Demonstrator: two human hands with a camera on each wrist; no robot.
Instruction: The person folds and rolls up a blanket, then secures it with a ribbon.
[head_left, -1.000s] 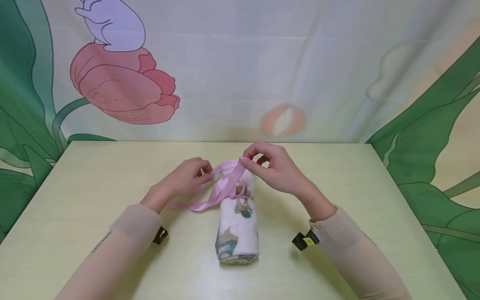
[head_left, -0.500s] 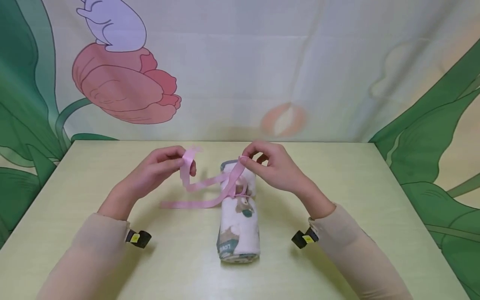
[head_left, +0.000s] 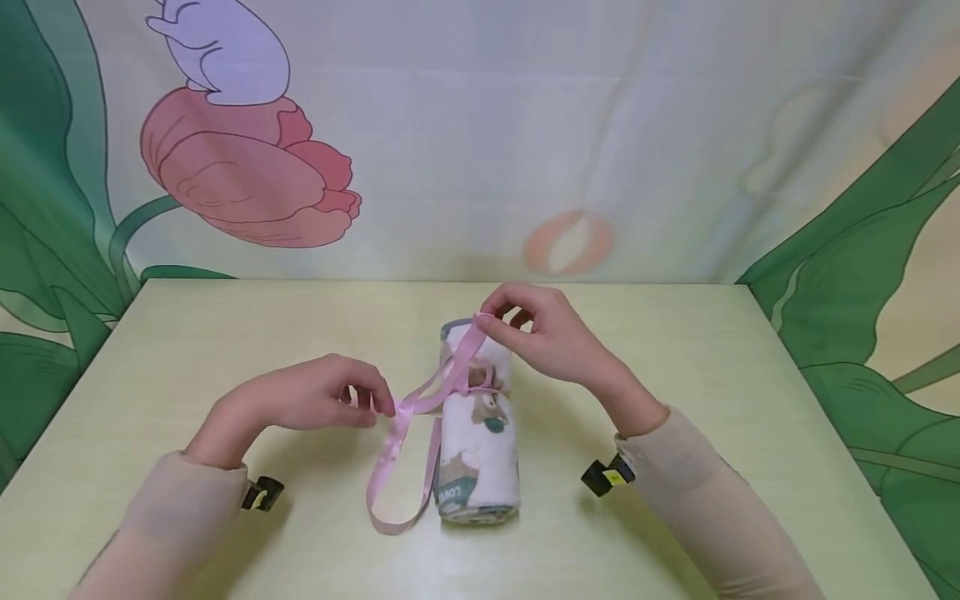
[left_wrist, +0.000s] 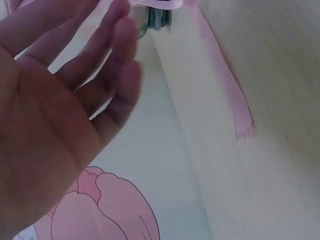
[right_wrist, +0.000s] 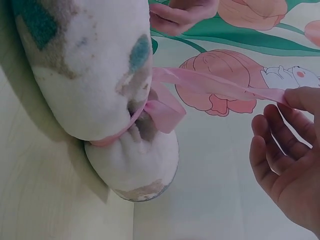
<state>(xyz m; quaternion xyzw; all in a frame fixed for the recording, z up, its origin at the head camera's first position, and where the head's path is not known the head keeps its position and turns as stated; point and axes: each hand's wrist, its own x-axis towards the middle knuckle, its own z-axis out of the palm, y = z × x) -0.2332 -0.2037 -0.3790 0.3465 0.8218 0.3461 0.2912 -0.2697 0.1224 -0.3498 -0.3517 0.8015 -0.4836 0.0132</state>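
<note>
A rolled white towel (head_left: 476,458) with a brown and teal print lies lengthwise on the table, also large in the right wrist view. Pink ribbon (head_left: 465,358) cinches it toward its far end and is knotted on top. My right hand (head_left: 551,337) pinches the ribbon between thumb and index finger, drawing it up above the towel's far end. Left of the towel, my left hand (head_left: 330,396) has the ribbon at its fingertips; from there a long loop hangs toward the near side. One frayed ribbon tail (left_wrist: 242,115) shows in the left wrist view.
The pale wooden table (head_left: 637,533) ends at a printed curtain (head_left: 450,150) with a rabbit, pink flower and green leaves. Black wrist cameras (head_left: 609,477) hang under both sleeves, close over the table.
My left hand has carried the ribbon out to the left, then down toward the near side, so its loop now lies left of the towel. The right hand keeps its pinch, nearly still.
</note>
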